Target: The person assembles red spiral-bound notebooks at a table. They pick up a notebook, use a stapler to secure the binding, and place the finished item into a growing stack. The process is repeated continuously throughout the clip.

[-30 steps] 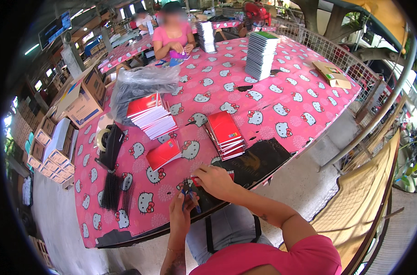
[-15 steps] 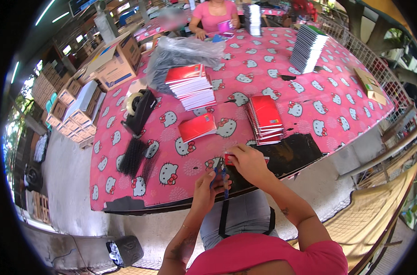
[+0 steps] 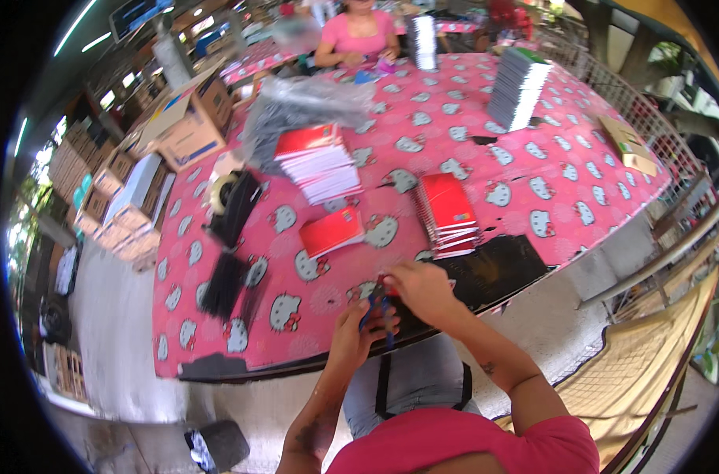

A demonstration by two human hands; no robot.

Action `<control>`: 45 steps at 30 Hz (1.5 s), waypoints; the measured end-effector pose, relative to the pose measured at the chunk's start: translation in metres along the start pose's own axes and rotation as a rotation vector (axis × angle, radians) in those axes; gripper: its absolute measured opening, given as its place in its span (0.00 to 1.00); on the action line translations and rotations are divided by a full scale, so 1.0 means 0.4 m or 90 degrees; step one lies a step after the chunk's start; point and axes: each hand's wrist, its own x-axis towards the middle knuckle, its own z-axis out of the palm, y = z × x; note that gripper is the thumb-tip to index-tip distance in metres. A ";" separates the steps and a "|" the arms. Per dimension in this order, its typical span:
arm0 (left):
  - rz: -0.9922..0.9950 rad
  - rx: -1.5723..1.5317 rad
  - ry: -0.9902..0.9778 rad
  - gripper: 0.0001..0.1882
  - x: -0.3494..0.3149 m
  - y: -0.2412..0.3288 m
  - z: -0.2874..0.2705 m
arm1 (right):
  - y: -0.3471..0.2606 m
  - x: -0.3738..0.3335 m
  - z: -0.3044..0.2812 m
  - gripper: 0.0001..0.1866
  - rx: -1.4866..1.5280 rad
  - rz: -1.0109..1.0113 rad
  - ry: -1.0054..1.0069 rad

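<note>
My left hand grips a small blue-handled tool at the near edge of the pink patterned table. My right hand is closed on something small and red right above the tool; what it is stays blurred. The two hands touch each other. A single red notebook lies just beyond them. A stack of red spiral notebooks sits to the right of it, with a black sheet in front of that stack.
A taller pile of red-covered notebooks and a grey plastic bag lie farther back. Black spiral bindings and a tape roll sit left. A white-edged stack stands at the back right. Another person in pink works opposite. Cardboard boxes stand left.
The view has swung, so the table appears shifted. My hands stay together at the near edge, still working the small tool and red piece.
</note>
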 end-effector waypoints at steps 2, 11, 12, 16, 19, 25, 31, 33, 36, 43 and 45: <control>0.016 0.007 0.028 0.23 -0.005 -0.003 -0.002 | 0.010 -0.005 0.016 0.09 -0.030 0.005 -0.007; 0.669 1.041 0.225 0.18 -0.015 -0.009 0.038 | 0.013 -0.002 0.039 0.13 0.006 -0.050 0.000; 0.503 0.889 0.196 0.18 -0.021 0.000 0.031 | 0.015 -0.009 0.030 0.13 -0.001 -0.056 0.013; 0.309 0.787 0.197 0.18 -0.061 0.071 -0.018 | 0.026 -0.034 -0.046 0.13 -0.075 0.001 -0.092; 0.524 1.113 0.245 0.18 -0.042 0.064 -0.120 | 0.048 -0.040 -0.073 0.15 -0.066 0.063 -0.153; 0.751 1.098 0.249 0.17 0.148 0.235 -0.098 | 0.055 0.029 -0.177 0.13 0.106 0.096 0.196; 0.700 1.233 0.134 0.16 0.291 0.253 -0.260 | 0.111 0.026 -0.292 0.13 0.331 0.211 0.345; 0.698 1.191 0.155 0.16 0.267 0.248 -0.183 | 0.136 -0.001 -0.300 0.13 0.327 0.254 0.331; 0.707 1.197 0.044 0.17 0.267 0.247 -0.152 | 0.134 -0.015 -0.286 0.13 0.270 0.230 0.289; 0.735 1.220 0.072 0.14 0.292 0.208 -0.202 | 0.160 0.013 -0.230 0.15 0.666 0.239 0.230; 0.736 1.231 0.086 0.13 0.280 0.203 -0.209 | 0.157 0.016 -0.218 0.14 0.683 0.240 0.214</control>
